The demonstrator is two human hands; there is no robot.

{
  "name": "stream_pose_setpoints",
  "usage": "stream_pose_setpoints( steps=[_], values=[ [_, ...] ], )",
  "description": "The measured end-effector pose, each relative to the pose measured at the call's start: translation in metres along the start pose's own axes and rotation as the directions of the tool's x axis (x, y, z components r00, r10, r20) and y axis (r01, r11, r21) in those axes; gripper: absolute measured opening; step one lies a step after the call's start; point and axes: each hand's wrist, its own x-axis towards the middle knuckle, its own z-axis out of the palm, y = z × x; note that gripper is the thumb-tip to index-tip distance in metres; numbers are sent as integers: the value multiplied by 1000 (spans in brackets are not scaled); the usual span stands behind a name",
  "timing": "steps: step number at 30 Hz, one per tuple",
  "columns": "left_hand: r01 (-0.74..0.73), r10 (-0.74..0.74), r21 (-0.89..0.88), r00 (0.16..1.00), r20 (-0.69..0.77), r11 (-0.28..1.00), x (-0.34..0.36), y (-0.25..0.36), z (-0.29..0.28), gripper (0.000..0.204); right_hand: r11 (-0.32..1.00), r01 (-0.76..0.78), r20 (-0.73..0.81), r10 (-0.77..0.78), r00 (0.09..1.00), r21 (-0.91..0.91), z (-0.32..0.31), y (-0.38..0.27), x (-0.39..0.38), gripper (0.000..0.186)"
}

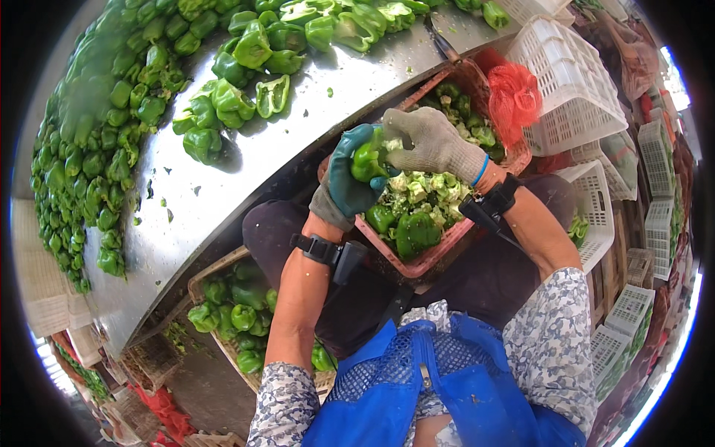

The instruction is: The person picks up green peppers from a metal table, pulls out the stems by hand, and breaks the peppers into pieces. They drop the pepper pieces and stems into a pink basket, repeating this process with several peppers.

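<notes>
In a teal-coated glove, my left hand [353, 175] is wrapped round a green bell pepper [366, 162]. My right hand [436, 141], in a grey knit glove, is curled with its fingertips at the pepper's right side, by a pale patch that looks like its core. Whether those fingers pinch something is hidden. Just beneath both hands sits a pink crate [412, 270] between my knees. Pale seedy pepper cores [424, 195] fill its middle, and whole-looking green peppers [417, 235] lie at its near end.
A metal table [246, 175] curves along the left, with a large heap of green peppers [82, 171] and cut pieces. A knife [445, 46] lies at its edge. Red netting [514, 97] hangs by white crates [570, 82] on the right. Another crate [201, 281] of peppers stands lower left.
</notes>
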Motion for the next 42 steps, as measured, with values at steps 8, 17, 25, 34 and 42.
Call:
stream_pose_setpoints(
  steps=[8, 17, 25, 34, 42],
  values=[
    [208, -209, -41, 978, -18, 977, -1, -5, 13, 29, 986, -23, -349, -36, 936, -163, 27, 13, -11, 28],
    [-94, 118, 383, 992, -39, 919, 6, -2, 31, 42, 814, -547, -516, 560, 649, 195, 32, 57, -26, 42],
    [-198, 402, 968, 882, 245, -155, 23, -49, 51, 41, -360, 143, 191, 745, 639, 922, 99, 41, -72, 64],
    [-130, 534, 921, 782, 322, -367, 22, -36, 66, 37, -242, 246, 106, 880, 463, 939, 82, 73, -76, 74],
    [-140, 143, 104, 989, -25, 985, 34, -7, 31, 47, 396, 17, -263, 577, 773, 918, 60, 26, -28, 53]
  ],
)
